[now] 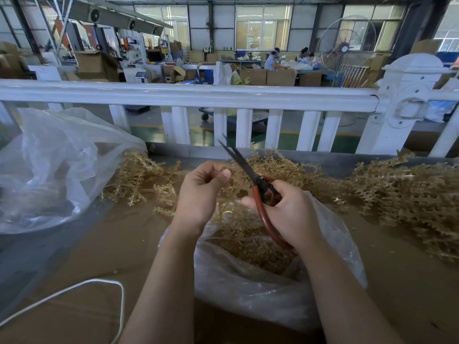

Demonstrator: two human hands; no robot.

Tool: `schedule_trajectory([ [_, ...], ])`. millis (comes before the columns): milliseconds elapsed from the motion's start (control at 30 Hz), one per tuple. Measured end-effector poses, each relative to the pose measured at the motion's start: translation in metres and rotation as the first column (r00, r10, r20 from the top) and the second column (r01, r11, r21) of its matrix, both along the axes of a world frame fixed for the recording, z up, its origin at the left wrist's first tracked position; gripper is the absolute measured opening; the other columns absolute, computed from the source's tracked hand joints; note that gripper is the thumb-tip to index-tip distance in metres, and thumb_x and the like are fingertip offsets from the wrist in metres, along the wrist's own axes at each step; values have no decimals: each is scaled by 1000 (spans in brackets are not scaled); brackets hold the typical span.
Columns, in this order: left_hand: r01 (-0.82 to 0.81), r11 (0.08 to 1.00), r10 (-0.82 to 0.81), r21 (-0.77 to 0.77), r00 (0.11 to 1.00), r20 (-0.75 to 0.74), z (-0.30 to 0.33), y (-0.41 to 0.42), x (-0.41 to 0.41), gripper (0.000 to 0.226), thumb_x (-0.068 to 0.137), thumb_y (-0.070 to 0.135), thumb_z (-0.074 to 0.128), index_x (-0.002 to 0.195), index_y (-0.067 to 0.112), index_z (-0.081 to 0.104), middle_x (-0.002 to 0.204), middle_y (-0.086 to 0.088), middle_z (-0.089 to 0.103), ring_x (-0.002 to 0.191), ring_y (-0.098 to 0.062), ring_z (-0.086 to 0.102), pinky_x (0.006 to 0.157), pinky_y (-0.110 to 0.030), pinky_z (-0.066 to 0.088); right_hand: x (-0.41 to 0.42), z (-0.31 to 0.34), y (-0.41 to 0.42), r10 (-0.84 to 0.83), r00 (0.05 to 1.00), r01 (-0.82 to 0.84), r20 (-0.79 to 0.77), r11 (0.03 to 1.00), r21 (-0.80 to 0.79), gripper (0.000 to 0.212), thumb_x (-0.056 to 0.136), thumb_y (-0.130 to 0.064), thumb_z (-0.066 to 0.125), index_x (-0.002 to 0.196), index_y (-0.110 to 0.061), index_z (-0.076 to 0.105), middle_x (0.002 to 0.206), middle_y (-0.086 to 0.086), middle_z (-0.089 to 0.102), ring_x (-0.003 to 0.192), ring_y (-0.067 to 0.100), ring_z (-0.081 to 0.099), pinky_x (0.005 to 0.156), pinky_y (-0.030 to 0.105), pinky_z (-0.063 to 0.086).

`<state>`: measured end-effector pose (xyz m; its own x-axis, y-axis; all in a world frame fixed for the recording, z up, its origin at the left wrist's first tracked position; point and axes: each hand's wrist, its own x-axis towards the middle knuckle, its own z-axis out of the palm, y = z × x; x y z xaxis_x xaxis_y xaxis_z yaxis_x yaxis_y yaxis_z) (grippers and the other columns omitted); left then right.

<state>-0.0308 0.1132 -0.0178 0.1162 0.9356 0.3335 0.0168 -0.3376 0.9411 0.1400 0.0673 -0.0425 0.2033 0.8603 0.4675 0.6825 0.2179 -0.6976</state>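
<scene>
My right hand (290, 214) grips red-handled scissors (263, 192); their dark blades point up and to the left and are slightly apart. My left hand (201, 192) pinches a tan plastic branch-like sprue (236, 187) between thumb and fingers, close to the blades. Both hands hover over an open clear plastic bag (260, 289) holding several small tan cut pieces. Heaps of the same tan sprues lie on the brown cardboard-covered table at the left (141, 180), behind the hands, and at the right (407, 194).
A large crumpled clear bag (54, 167) sits at the left. A white cord (99, 284) loops across the near table. A white railing (198, 95) runs behind the table. Beyond it are cardboard boxes, a standing fan (347, 48) and seated people.
</scene>
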Motion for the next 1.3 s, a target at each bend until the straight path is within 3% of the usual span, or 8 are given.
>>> schedule_trajectory([
  [233, -5, 998, 8, -64, 999, 48, 2, -2, 5, 17, 92, 18, 68, 82, 5, 71, 79, -2, 66, 75, -6, 59, 68, -9, 47, 1, 7, 2, 72, 932, -75, -354, 997, 5, 16, 79, -40, 82, 77, -30, 70, 67, -14, 72, 57, 5, 68, 50, 14, 48],
  [467, 31, 999, -29, -41, 998, 59, 5, -4, 10, 16, 89, 17, 71, 77, 7, 71, 73, 1, 65, 70, -5, 57, 67, -11, 48, -2, 4, 5, 104, 937, -118, -333, 993, -23, 13, 83, -26, 81, 77, -30, 70, 70, -17, 72, 62, 2, 68, 52, 9, 47],
  [633, 58, 998, -56, -40, 997, 52, 8, -9, 12, 11, 83, 20, 77, 83, 10, 74, 89, 0, 75, 81, -8, 65, 72, -15, 52, 0, 6, 5, 121, 900, -148, -418, 989, -31, 15, 85, -16, 78, 75, -25, 71, 68, -13, 72, 60, 0, 66, 55, 8, 46],
  [800, -17, 991, 16, -136, 1000, -6, 7, -5, 8, 79, 59, 52, 81, 128, 32, 49, 121, 6, 51, 103, -5, 54, 78, -21, 44, 5, 9, 2, 104, 793, -142, -600, 990, -15, 9, 88, -20, 75, 82, -18, 70, 60, -7, 66, 49, 4, 59, 49, 12, 45],
  [933, 104, 926, -74, -363, 993, 96, 3, -4, 3, 116, 44, 49, 84, 143, 17, 34, 129, -3, 53, 111, -16, 56, 92, -33, 44, 9, 12, 0, 115, 679, -174, -725, 985, -8, 11, 87, -19, 74, 93, -12, 67, 59, -12, 61, 46, -1, 55, 46, 9, 42],
  [1033, 215, 871, -164, -441, 975, 152, 2, -6, 1, 102, 47, 41, 85, 135, 6, 48, 123, -13, 66, 114, -31, 62, 99, -39, 45, 9, 15, -1, 144, 614, -201, -776, 979, 22, 15, 87, -17, 73, 95, -7, 65, 59, -7, 58, 43, 2, 49, 41, 13, 40],
  [1200, 369, 805, -291, -465, 928, 231, 3, -5, 2, 45, 61, 31, 81, 101, 11, 73, 97, -7, 76, 76, -11, 64, 73, -29, 39, 9, 14, -1, 197, 579, -224, -791, 972, 78, 27, 78, -29, 75, 92, -7, 65, 60, -3, 53, 43, 8, 41, 38, 17, 34],
  [1300, 452, 753, -320, -478, 887, 334, 4, -6, 3, 29, 61, 24, 81, 87, 16, 71, 95, -4, 76, 74, -10, 67, 69, -27, 46, 9, 12, 0, 218, 580, -233, -785, 968, 96, 31, 74, -33, 75, 92, -9, 66, 61, -4, 55, 44, 9, 41, 38, 17, 35],
])
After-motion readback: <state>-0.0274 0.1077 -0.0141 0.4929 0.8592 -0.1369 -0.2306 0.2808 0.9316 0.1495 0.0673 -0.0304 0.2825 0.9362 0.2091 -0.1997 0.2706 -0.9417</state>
